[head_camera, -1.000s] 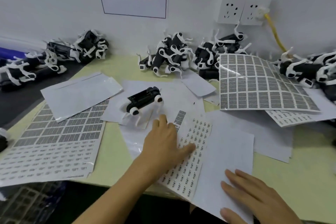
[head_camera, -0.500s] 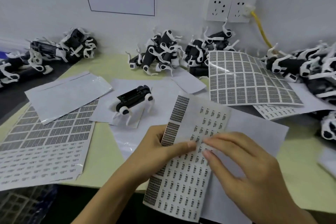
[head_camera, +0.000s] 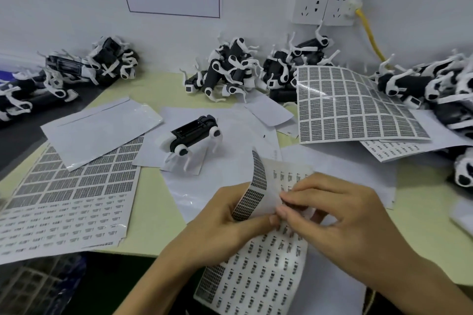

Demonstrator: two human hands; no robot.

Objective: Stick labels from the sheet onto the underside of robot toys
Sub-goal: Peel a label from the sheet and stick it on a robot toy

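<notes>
1. Step: peeling a label off the sheet (head_camera: 258, 276). Left hand (head_camera: 220, 227) pinches the sheet's curled-up left edge, thumb on top; the sheet is held over the table's near edge.
2. Right hand (head_camera: 340, 222) has its fingers curled, thumb and forefinger tips pressed together on the sheet, probably nipping a label corner; the label itself is too small to make out.
3. Next: lift the label free, reach for the toy (head_camera: 194, 133) lying beyond the sheet, underside apparently up.
4. Sheet's bottom is cut off; fingertip contact is blurred.
</notes>
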